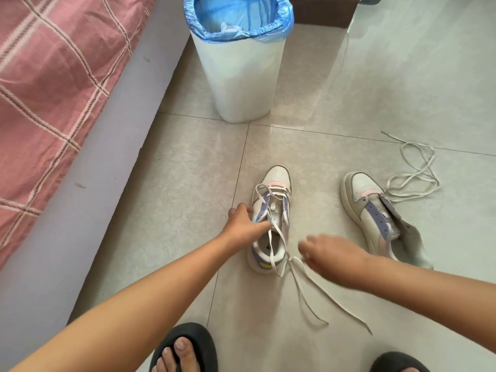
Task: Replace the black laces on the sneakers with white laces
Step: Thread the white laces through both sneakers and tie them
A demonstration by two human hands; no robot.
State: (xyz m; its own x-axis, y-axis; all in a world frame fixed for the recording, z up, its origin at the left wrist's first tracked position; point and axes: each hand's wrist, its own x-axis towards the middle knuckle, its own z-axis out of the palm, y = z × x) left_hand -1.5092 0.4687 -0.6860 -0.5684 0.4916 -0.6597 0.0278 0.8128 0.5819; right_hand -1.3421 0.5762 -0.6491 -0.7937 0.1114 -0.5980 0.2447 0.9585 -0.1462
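The left sneaker (276, 181), white with purple eyelet strips, stands on the tiled floor with a white lace (300, 288) threaded through its front eyelets. The lace's two ends trail toward me across the floor. My left hand (243, 224) grips this sneaker's left side, thumb at the opening. My right hand (332, 257) is motion-blurred just right of the heel, its curled fingertips beside the lace; I cannot tell whether it holds the lace. The right sneaker (373, 210) lies unlaced further right, with a second white lace (414, 181) loose behind it. No black lace is visible.
A white bin (241, 76) with a blue liner stands on the floor beyond the left sneaker. A bed with a pink checked cover (48, 84) runs along the left. My feet in black slippers (185, 345) are at the bottom edge.
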